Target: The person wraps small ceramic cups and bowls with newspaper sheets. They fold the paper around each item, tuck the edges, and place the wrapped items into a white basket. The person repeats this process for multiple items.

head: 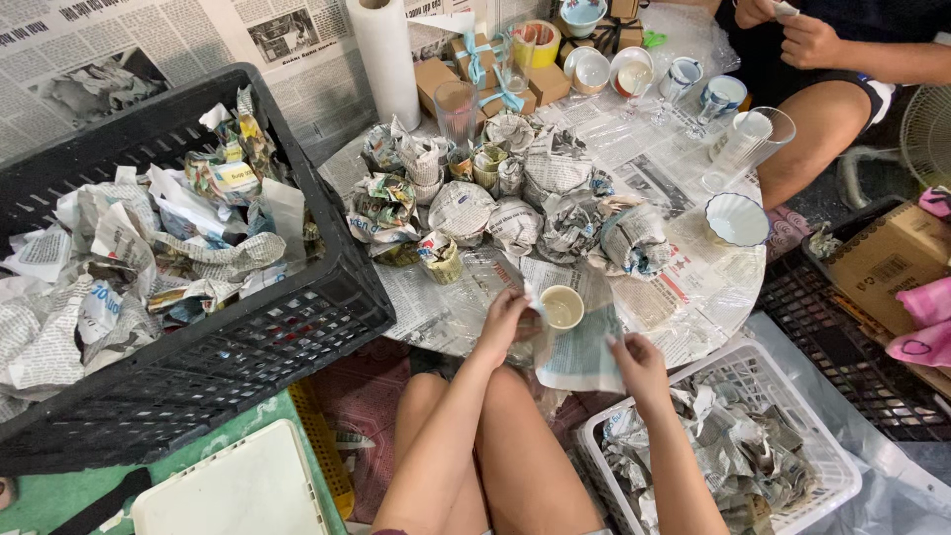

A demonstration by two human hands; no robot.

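- A small cream cup [563, 306] sits on a sheet of newspaper [582, 349] at the near edge of the round table [728, 287], between the person's two hands
- The left hand [503, 322] is closed on the sheet's left edge, fingers pinching the paper right beside the cup
- The right hand [639, 362] grips the sheet's lower right corner, apart from the cup
- Behind the cup lie many paper-wrapped bundles [515, 208] in a cluster, with a clear glass [456, 111] and a white paper roll [386, 59] further back
- A black crate [327, 287] full of crumpled newspaper stands to the left, a white basket [822, 466] with wrapped pieces to the right
- A blue-and-white fluted bowl [737, 219] rests near the far right, by another person's knee [817, 124]
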